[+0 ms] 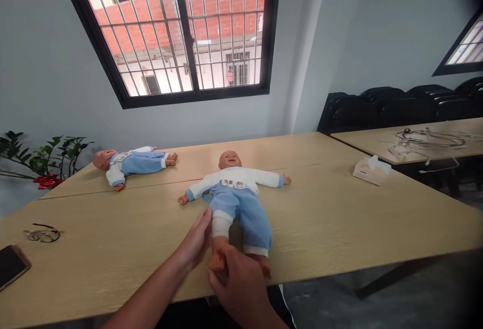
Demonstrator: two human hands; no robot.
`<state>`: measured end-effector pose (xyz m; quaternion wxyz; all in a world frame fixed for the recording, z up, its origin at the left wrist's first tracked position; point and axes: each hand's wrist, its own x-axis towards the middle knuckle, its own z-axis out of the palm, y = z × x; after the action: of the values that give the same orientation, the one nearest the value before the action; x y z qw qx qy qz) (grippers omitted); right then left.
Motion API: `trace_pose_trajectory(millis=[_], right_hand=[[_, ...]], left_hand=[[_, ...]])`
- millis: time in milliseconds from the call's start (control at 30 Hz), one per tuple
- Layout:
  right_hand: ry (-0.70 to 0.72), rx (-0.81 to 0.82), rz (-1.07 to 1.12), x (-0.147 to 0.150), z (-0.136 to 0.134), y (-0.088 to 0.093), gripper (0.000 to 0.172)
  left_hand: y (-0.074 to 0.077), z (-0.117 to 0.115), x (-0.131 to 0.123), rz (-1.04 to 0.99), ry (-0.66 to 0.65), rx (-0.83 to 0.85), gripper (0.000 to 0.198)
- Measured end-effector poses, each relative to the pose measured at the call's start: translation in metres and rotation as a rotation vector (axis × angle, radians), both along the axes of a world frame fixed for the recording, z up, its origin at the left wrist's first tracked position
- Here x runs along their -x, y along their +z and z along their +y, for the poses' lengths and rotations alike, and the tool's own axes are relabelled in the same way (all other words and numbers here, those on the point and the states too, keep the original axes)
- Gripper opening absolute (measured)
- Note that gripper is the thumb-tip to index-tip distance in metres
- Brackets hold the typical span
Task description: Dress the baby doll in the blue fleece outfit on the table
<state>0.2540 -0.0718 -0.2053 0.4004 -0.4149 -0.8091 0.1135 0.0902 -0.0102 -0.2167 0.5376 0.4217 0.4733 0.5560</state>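
A baby doll [241, 203] in a white top and blue trousers lies on its back on the table, its feet toward me. One trouser leg is pushed up, and a white bandage-like wrap [221, 227] goes round the lower leg beneath the cuff. My left hand [199, 236] rests against the outer side of that leg, fingers stretched along it; some fingertips may be hidden. With fingers and thumb closed, my right hand [241, 281] holds the foot [218, 261] of the same leg. The other leg lies flat, its trouser leg down to the ankle.
Another similar doll [139, 162] lies at the back left of the wooden table [320, 218]. Eyeglasses [43, 234] and a phone [13, 267] are at the left. A tissue box [372, 170] stands at the right. Cables [430, 140] lie on a second table near stacked black chairs [396, 105].
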Motion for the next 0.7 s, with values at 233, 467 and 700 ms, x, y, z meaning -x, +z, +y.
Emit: trace_pose_trajectory(millis=[233,467,700], right_hand=[[0.315,0.112,-0.066,0.006,-0.004,0.023,0.016],[-0.193,0.153,0.574,-0.035,0.048,-0.001,0.029],[-0.096,1.010,1.302,-0.007,0.087,-0.017,0.040]], left_hand=[[0.030,-0.039,0.013,-0.002,-0.136,0.230,0.065],[0.009,-0.027,0.057,0.367,-0.059,-0.028,0.050],[0.014,-0.056,0.030,1.008,0.360,-0.244,0.048]])
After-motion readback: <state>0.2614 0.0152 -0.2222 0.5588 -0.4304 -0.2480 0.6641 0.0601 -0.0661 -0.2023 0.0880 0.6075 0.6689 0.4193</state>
